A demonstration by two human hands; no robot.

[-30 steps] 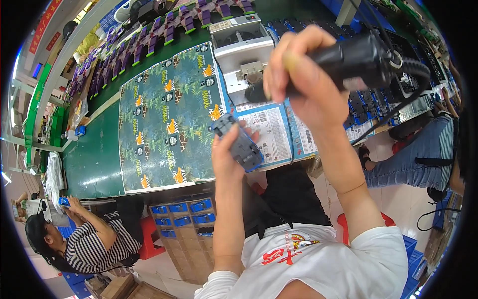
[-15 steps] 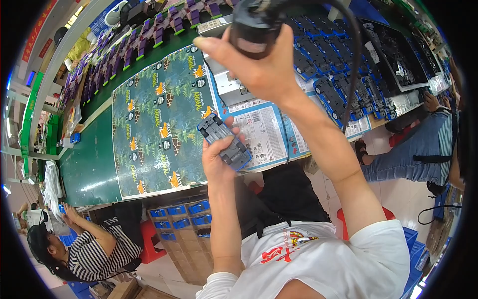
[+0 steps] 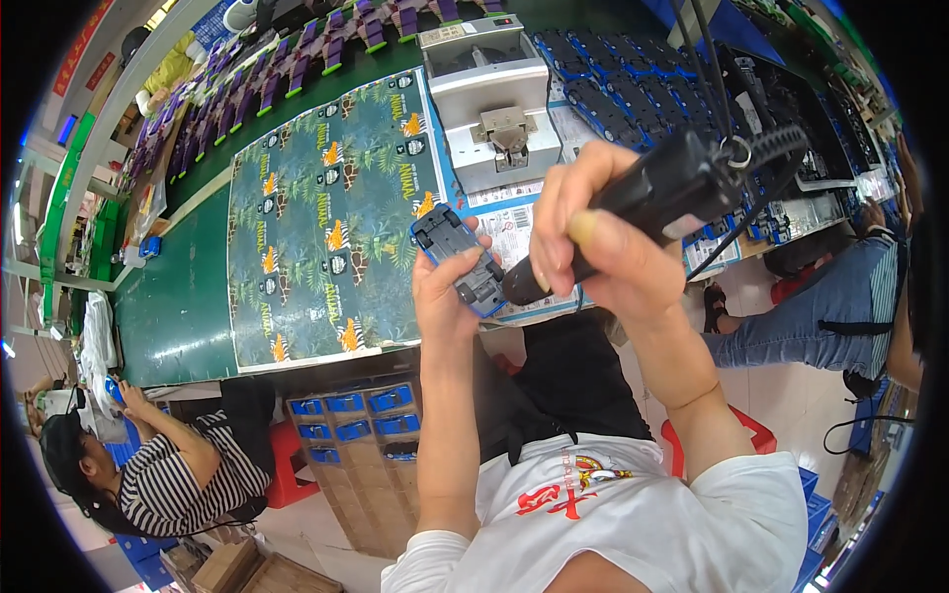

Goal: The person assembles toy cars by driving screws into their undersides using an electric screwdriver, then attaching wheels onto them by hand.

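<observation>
My left hand [image 3: 445, 292] is closed around a blue toy car [image 3: 461, 259], its black underside facing up and my thumb pressed across it. In my right hand [image 3: 608, 232] is a black electric screwdriver [image 3: 657, 193], tilted down to the left, with fingers wrapped round its body. The tool's nose is at the near right end of the car; whether the bit touches a screw is hidden. A cable runs up from the tool's back end. Just beyond my hands stands a grey metal screw feeder [image 3: 489, 109] on the bench.
Printed cardboard sheets [image 3: 331, 217] cover part of the green bench [image 3: 178, 326]. Rows of blue-black car undersides [image 3: 618, 84] lie at the back right, purple parts [image 3: 297, 74] at the back left. A carton of blue cars [image 3: 356, 465] sits below. Co-workers sit on both sides.
My right hand has brought the screwdriver down and nearer, from above the screw feeder to the car. The feeder now shows. My left hand keeps the car, shifted slightly.
</observation>
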